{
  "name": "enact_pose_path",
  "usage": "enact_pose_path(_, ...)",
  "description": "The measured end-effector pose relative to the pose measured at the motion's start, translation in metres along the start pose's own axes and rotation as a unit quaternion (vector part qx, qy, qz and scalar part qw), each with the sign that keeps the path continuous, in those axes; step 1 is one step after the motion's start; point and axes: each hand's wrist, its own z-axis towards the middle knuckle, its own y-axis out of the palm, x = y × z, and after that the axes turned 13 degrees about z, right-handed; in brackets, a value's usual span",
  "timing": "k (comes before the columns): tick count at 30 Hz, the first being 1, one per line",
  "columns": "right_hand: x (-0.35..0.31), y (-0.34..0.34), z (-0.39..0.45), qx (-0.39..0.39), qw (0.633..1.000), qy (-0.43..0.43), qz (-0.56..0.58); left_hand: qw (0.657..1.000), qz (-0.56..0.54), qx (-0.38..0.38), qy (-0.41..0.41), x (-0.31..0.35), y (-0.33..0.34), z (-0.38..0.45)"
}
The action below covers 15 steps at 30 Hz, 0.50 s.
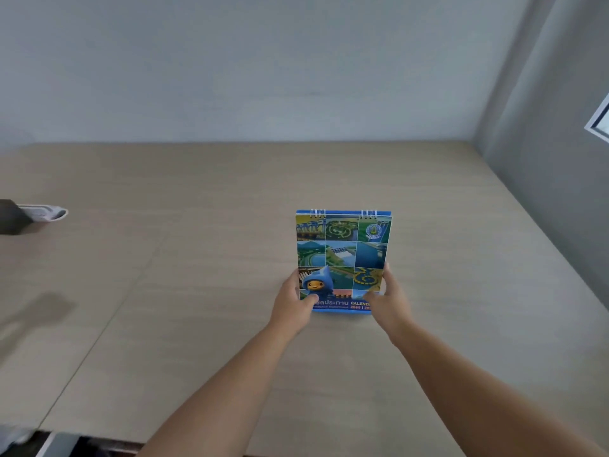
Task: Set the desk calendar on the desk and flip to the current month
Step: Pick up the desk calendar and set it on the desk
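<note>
The desk calendar (pixel 342 252) stands upright near the middle of the light wooden desk (pixel 214 275), its lower edge at the desk surface. Its cover faces me: a blue frame, a grid of aerial photos, a blue cartoon mascot and white spiral rings along the top. My left hand (pixel 293 305) grips its lower left edge, thumb on the cover. My right hand (pixel 387 300) grips the lower right edge, thumb on the front and fingers behind. The back of the calendar is hidden.
A dark object with a white piece sticking out (pixel 29 216) lies at the desk's far left edge. Pale walls (pixel 296 77) close the desk at the back and on the right. A window frame corner (pixel 598 123) shows at the far right.
</note>
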Motion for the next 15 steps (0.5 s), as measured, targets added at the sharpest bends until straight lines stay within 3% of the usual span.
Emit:
enact_pose_path(3,-0.002,-0.004,-0.001,0.01,1.0,-0.005,0.014,1.0,-0.01,0.008,-0.028,0.008,-0.005,-0.004)
enact_pose_path(9,0.0,-0.013,-0.002,0.018,0.994,-0.049,-0.098,0.999,0.03,0.011,-0.016,0.013,-0.011,-0.012)
enact_pose_path(15,-0.018,-0.019,-0.013,0.04,0.999,-0.024,0.017,0.998,-0.018,0.023,-0.058,0.02,-0.025,-0.019)
